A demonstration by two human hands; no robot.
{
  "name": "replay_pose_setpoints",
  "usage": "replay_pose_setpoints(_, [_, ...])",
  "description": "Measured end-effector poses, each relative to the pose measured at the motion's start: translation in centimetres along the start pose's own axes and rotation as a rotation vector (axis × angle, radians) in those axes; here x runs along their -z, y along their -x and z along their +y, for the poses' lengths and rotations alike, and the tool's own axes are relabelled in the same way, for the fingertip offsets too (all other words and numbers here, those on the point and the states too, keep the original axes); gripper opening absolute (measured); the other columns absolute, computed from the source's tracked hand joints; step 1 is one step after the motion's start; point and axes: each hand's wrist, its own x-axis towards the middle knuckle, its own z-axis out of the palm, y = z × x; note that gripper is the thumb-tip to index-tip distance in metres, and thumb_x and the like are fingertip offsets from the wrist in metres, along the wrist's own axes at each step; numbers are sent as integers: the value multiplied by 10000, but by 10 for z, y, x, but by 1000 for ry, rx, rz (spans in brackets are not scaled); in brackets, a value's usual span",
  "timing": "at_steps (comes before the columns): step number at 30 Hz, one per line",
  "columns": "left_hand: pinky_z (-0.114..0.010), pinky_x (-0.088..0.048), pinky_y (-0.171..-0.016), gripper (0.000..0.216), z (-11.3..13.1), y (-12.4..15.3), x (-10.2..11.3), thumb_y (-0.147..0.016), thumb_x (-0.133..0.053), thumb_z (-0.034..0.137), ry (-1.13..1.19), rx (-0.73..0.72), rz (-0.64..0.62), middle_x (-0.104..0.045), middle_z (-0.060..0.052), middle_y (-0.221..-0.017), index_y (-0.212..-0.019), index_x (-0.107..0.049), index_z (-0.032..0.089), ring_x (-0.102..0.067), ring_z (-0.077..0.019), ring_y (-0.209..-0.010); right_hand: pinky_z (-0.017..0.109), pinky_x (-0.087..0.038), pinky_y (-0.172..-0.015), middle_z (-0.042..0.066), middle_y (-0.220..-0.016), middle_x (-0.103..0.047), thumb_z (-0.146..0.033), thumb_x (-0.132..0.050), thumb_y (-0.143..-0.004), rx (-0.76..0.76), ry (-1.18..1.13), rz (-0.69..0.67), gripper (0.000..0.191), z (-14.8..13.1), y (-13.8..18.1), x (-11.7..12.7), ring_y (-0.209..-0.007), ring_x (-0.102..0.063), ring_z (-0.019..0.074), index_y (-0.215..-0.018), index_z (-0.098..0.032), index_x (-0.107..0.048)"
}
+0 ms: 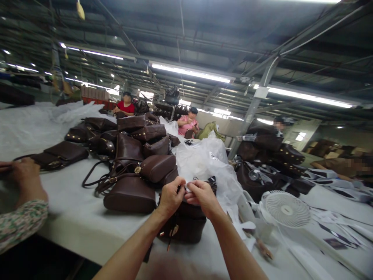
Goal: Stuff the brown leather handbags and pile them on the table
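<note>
While both hands (171,197) pinch a small whitish piece (187,188), a brown bag (188,230) sits beneath.

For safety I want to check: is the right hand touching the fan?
Apart. The head view shows a plain gap, with white sheeting visible between the right hand and the fan.

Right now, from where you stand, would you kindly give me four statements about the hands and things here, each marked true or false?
1. The left hand and right hand are wide apart. False: their fingertips are close together.
2. A dark brown, leather-look bag shows just below both hands. True.
3. The round white fan is left of the hands. False: it is to their right.
4. A green, pink and white patterned sleeve shows at the picture's left edge. True.
</note>
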Motion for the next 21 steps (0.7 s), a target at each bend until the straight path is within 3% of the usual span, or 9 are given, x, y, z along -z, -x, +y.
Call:
replay_pose_setpoints(6, [-215,-412,-666,117,-2,-6,5,-861,-457,198,73,-17,-48,-579,20,-711,-796,-554,192,-553,-122,-663,211,-539,-477,-25,-592,-611,-268,-549,-878,5,-96,-77,97,-4,-10,4,-498,-642,125,-915,-183,-522])
replay_pose_setpoints(10, [-214,-400,-671,101,1,-10,8,-837,-464,174,140,-7,-42,-561,29,-704,-778,-544,190,-530,-117,-665,203,-466,-436,-6,-603,-605,-339,-526,-876,-11,172,-204,174,-19,-20,10,-465,-583,111,-830,-177,-567])
replay_pose_setpoints(13, [-214,-391,-662,92,2,-12,10,-829,-464,171,159,3,-26,-535,35,-684,-777,-537,188,-512,-115,-653,198,-388,-458,-41,-539,-535,-234,-579,-786,234,571,-201,85,-28,-28,12,-479,-504,105,-714,-189,-589])
replay_pose_setpoints(16, [-216,-388,-671,95,1,-16,13,-802,-459,139,163,-29,-46,-525,33,-695,-763,-531,186,-502,-117,-669,232,-402,-625,-26,-646,-569,-169,-609,-719,535,774,-74,90,-36,-35,11,-657,-523,132,-635,-198,-594])
replay_pose_setpoints(18, [-217,-388,-672,100,0,-19,18,-788,-459,123,164,-62,-119,-526,32,-694,-754,-532,183,-497,-116,-669,251,-387,-686,-15,-710,-583,-171,-607,-726,611,799,21,95,-43,-39,9,-718,-520,145,-639,-202,-586])
replay_pose_setpoints(21, [-219,-391,-661,111,1,-24,26,-816,-442,139,160,-86,-238,-522,31,-679,-773,-535,182,-492,-117,-652,254,-373,-654,-16,-671,-571,-198,-562,-775,622,793,76,107,-55,-43,7,-668,-514,143,-668,-205,-561])
